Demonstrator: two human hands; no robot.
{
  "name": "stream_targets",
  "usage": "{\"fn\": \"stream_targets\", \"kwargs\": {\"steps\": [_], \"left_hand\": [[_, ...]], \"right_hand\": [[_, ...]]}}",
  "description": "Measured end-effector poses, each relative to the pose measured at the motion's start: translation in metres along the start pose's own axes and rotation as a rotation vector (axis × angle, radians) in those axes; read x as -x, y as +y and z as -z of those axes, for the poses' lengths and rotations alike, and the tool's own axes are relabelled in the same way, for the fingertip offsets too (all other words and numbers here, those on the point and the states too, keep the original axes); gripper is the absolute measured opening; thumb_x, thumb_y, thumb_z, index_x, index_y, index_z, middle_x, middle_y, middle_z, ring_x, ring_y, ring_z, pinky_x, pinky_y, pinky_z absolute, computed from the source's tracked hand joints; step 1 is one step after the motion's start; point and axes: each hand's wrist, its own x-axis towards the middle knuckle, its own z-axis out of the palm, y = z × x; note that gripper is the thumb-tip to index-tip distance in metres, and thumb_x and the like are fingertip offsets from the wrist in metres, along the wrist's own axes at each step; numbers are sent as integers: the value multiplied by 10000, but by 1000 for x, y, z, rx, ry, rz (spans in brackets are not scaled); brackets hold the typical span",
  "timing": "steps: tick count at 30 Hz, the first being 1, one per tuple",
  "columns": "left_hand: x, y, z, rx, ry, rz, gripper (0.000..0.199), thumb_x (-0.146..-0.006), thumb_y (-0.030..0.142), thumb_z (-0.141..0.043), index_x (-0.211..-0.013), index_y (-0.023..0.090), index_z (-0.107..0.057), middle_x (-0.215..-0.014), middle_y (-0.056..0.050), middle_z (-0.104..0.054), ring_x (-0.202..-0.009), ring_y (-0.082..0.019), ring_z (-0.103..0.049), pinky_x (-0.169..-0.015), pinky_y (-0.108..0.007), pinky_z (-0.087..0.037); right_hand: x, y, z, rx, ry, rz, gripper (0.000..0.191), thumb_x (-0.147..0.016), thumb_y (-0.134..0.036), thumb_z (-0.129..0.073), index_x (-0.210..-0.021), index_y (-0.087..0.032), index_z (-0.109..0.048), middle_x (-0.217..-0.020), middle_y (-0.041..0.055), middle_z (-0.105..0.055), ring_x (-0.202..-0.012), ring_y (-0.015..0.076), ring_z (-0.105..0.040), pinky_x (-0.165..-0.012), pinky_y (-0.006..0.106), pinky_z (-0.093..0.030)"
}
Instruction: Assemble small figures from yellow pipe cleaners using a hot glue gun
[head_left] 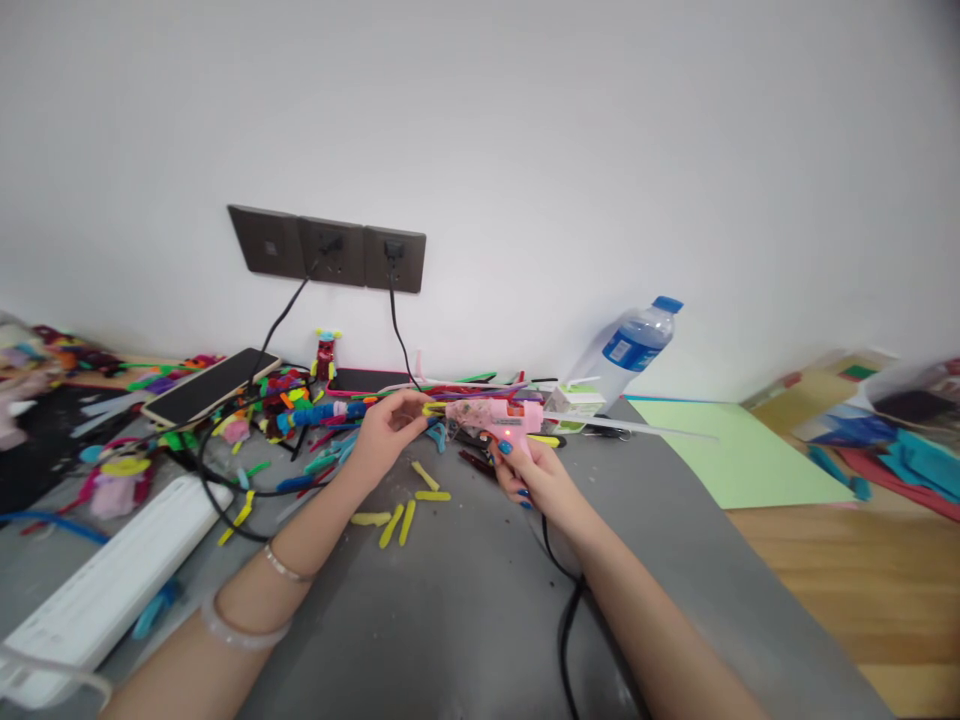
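Note:
In the head view my right hand [532, 478] is wrapped round the handle of a pink hot glue gun [491, 412]. A small light glows on its body, and a long clear glue stick [630, 426] juts from its back end. My left hand [390, 428] pinches a small yellow fuzzy piece [433, 409] close to the nozzle. Whether nozzle and piece touch, I cannot tell. Below my hands, several short yellow fuzzy pieces [433, 496] lie on the grey table [465, 610].
Fuzzy craft stems and small figures [120, 478] crowd the left side, near a phone [214, 385] and a white power strip [120, 580]. A tilted water bottle [637, 345] stands by the wall. Green paper [739, 455] lies right. Black cords run from wall sockets [326, 248].

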Motion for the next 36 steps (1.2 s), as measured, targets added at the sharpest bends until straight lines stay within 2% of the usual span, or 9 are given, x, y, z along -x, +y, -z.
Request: {"fn": "stream_targets", "kwargs": {"steps": [6,13,18,25,36], "left_hand": [[-1,2,1,19,23,-5,196,-720,264,-747,-887,173,-702,-850,-44,-667,-795,-173,-621,-718,-273,-511],[-1,2,1,6,26,-15,181,-731,264,-734,-884,172,-703,-889,-57,-677,-831,-184,-625,-708,-275,-521],[-1,2,2,7,18,-13,183,-727,253,-728,-888,172,-696,-875,-49,-669,-819,-176,-622,-699,-266,-513],[-1,2,1,1,27,-21,184,-738,284,-734,-878,171,-693,-863,-50,-667,-809,-176,-622,-693,-264,-511],[-1,1,1,-3,32,-34,177,-744,278,-727,-883,175,-693,-873,-51,-679,-808,-173,-631,-702,-262,-525]], "right_hand": [[2,-3,1,30,12,67,477,-845,-646,-593,-832,-171,-563,-452,-103,-348,-399,60,-220,-369,199,-185],[1,-3,1,70,31,81,530,-829,-689,-583,-642,-212,-449,-445,-85,-339,-397,61,-235,-369,205,-192],[1,-2,2,92,49,93,559,-830,-697,-575,-596,-215,-414,-442,-80,-334,-394,57,-240,-366,202,-206],[1,-2,1,72,56,49,502,-828,-685,-579,-744,-197,-498,-447,-96,-351,-398,62,-238,-369,198,-213],[2,-5,1,76,46,47,496,-841,-662,-583,-686,-209,-453,-453,-85,-362,-409,63,-246,-377,202,-222]]}}
